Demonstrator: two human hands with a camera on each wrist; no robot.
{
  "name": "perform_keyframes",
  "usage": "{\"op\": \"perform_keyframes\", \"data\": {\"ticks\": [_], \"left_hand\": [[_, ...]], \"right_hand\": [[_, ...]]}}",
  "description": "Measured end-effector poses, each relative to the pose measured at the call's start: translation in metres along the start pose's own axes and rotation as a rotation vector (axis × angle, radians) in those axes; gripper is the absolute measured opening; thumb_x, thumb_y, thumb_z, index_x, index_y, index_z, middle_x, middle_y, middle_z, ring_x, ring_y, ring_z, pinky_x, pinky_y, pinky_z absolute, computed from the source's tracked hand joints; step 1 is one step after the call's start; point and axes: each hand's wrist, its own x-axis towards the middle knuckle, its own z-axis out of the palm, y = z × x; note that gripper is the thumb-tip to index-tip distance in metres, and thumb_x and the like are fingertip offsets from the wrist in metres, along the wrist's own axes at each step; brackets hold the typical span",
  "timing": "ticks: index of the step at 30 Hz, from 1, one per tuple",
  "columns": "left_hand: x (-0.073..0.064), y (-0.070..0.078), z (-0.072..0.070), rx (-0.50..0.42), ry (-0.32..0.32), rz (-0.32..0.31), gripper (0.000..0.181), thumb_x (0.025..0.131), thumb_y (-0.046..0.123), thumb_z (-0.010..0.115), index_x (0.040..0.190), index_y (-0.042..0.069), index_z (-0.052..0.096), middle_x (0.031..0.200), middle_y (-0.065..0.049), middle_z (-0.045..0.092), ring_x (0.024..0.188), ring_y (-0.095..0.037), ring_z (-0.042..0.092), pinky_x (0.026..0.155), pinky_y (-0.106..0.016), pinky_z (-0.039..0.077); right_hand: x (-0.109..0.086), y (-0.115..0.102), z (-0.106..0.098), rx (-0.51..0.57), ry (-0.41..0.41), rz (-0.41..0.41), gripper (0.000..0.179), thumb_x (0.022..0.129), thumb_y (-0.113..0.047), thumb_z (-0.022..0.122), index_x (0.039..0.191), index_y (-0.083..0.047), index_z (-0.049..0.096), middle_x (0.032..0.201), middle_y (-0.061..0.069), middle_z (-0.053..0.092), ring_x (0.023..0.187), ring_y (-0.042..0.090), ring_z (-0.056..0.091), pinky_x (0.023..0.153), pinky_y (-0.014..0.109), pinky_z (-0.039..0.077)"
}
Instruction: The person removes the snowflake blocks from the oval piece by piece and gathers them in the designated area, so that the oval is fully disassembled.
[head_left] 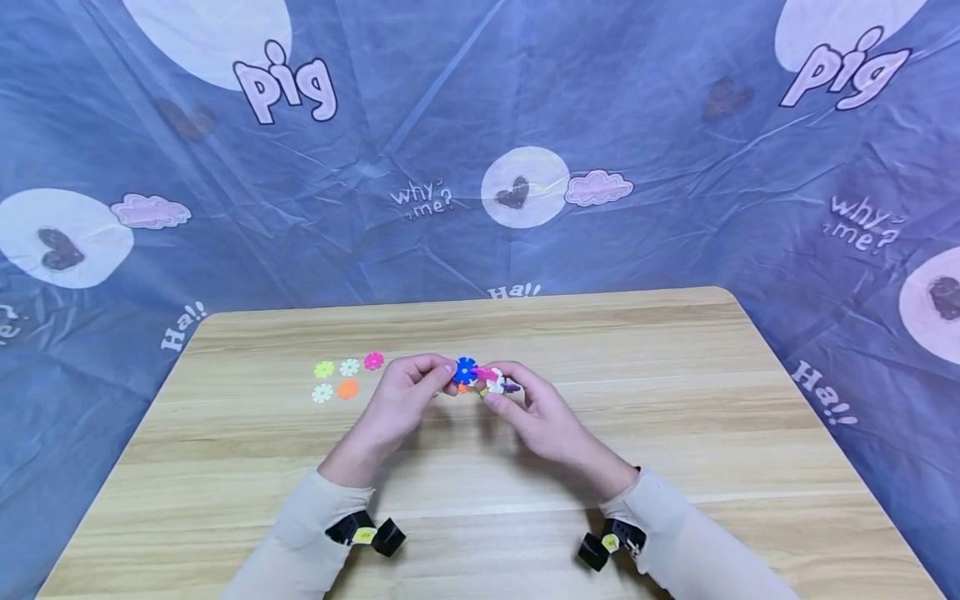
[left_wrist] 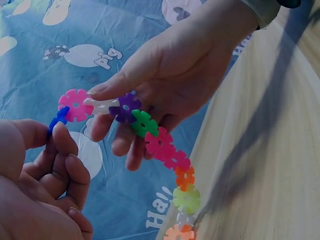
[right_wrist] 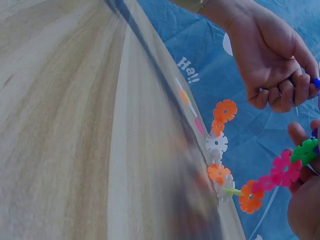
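My left hand [head_left: 405, 392] pinches a blue notched plastic disc [head_left: 465, 370] between thumb and forefinger. The blue disc meets a pink disc [left_wrist: 75, 105] at the end of a chain of interlocking snowflake discs. With thumb and fingers, my right hand [head_left: 536, 412] holds the chain at a white disc [left_wrist: 101, 105] beside the pink one. From there the chain hangs past a purple disc [left_wrist: 128, 107], a green disc [left_wrist: 144, 123] and pink discs [left_wrist: 160, 144] to orange, yellow and white ones. Its far end, an orange disc [right_wrist: 225, 110], shows in the right wrist view.
Loose discs lie flat on the wooden table [head_left: 247, 467] left of my hands: yellow [head_left: 324, 369], white [head_left: 349, 367], pink [head_left: 373, 361], another white [head_left: 322, 392] and orange [head_left: 348, 389]. A blue printed cloth [head_left: 420, 100] hangs behind the table and along its sides.
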Motion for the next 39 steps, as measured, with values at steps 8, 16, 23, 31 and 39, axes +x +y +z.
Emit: {"op": "perform_keyframes", "data": {"ticks": [8, 16, 23, 31, 39], "left_hand": [[-0.004, 0.005, 0.008, -0.009, 0.024, 0.003, 0.022, 0.105, 0.007, 0.068, 0.114, -0.012, 0.073, 0.079, 0.0, 0.07, 0.073, -0.009, 0.062, 0.065, -0.021, 0.05], [-0.005, 0.006, 0.012, -0.17, 0.028, -0.104, 0.018, 0.103, 0.002, 0.069, 0.113, -0.013, 0.071, 0.076, 0.001, 0.07, 0.063, -0.008, 0.061, 0.06, -0.021, 0.056], [-0.006, 0.007, 0.012, -0.174, 0.032, -0.083, 0.014, 0.104, -0.001, 0.066, 0.108, -0.014, 0.069, 0.073, 0.001, 0.068, 0.056, -0.008, 0.056, 0.052, -0.02, 0.049], [-0.007, 0.011, 0.013, -0.024, 0.029, -0.05, 0.014, 0.107, 0.003, 0.063, 0.105, -0.01, 0.068, 0.069, -0.001, 0.057, 0.052, -0.008, 0.049, 0.049, -0.02, 0.04], [-0.009, 0.003, 0.004, -0.075, 0.037, 0.014, 0.019, 0.108, 0.003, 0.06, 0.117, -0.012, 0.067, 0.079, -0.002, 0.065, 0.061, -0.008, 0.056, 0.054, -0.019, 0.049]], "right_hand": [[0.002, 0.003, 0.003, -0.002, 0.003, -0.006, 0.039, 0.108, -0.011, 0.064, 0.146, -0.008, 0.061, 0.135, 0.013, 0.072, 0.117, 0.021, 0.068, 0.102, 0.032, 0.058], [0.002, 0.001, 0.004, 0.02, 0.032, 0.017, 0.041, 0.107, -0.012, 0.065, 0.148, -0.005, 0.061, 0.132, 0.021, 0.072, 0.099, 0.016, 0.068, 0.086, 0.028, 0.06], [0.002, -0.002, 0.004, 0.086, 0.036, 0.043, 0.041, 0.106, -0.012, 0.067, 0.147, -0.005, 0.063, 0.131, 0.028, 0.071, 0.1, 0.014, 0.069, 0.084, 0.028, 0.06], [0.002, -0.003, 0.003, 0.114, 0.041, 0.052, 0.04, 0.106, -0.012, 0.067, 0.145, -0.005, 0.064, 0.131, 0.03, 0.07, 0.104, 0.014, 0.071, 0.091, 0.028, 0.061], [0.002, -0.003, 0.003, 0.109, 0.057, 0.049, 0.039, 0.106, -0.012, 0.067, 0.145, -0.005, 0.064, 0.129, 0.03, 0.071, 0.099, 0.017, 0.07, 0.086, 0.027, 0.061]]}}
